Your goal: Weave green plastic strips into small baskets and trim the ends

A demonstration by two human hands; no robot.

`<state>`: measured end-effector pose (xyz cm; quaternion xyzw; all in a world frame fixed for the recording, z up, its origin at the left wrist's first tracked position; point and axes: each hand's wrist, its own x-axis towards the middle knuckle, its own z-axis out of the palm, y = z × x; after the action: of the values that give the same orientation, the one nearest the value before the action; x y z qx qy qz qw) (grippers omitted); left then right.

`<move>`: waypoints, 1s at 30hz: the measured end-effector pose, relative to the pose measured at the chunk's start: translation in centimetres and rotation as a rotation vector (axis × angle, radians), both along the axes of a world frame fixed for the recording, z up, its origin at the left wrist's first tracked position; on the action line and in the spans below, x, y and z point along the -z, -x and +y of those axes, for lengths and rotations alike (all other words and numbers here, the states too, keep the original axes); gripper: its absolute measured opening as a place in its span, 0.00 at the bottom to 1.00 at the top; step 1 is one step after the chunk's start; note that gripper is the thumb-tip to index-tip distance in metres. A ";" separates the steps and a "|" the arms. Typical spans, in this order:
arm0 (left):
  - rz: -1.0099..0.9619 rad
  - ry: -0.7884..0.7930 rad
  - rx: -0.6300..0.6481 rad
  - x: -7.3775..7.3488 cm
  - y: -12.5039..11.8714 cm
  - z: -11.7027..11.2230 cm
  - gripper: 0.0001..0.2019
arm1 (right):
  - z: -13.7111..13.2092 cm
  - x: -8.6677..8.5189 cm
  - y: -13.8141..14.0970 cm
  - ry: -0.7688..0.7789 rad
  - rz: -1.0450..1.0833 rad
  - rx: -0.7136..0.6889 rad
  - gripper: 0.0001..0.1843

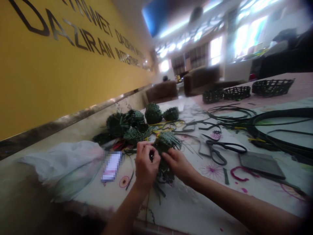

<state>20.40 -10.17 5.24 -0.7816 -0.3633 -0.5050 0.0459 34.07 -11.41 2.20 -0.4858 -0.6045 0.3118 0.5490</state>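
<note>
My left hand [145,163] and my right hand [177,163] are both closed on a small dark green woven piece [166,140] that rests on the cloth-covered table [195,202]. Loose green strips stick out from it below my fingers. Just behind it lie several finished round green woven pieces [137,125] in a pile.
Black scissors [220,150] and a flat grey slab [261,164] lie right of my hands. Coils of dark strip [276,125] and dark woven baskets [271,87] lie farther right. A white plastic bag [66,163] and a phone [111,166] lie left, under a yellow wall.
</note>
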 end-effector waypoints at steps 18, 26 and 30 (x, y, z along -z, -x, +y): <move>-0.010 -0.067 0.000 0.9 -1.2 -0.4 0.05 | -0.9 -1.2 0.1 0.249 0.392 -0.098 0.19; 0.001 -0.053 0.018 1.1 -1.3 -0.5 0.04 | -1.1 -1.6 0.3 0.262 0.442 -0.064 0.18; 0.041 -0.053 0.044 1.4 -1.5 -0.6 0.05 | -1.2 -2.0 0.5 0.344 0.481 -0.030 0.18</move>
<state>21.88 -10.80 3.89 -0.7980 -0.3313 -0.4994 0.0629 33.60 -12.59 4.16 -0.4748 -0.4023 0.5240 0.5814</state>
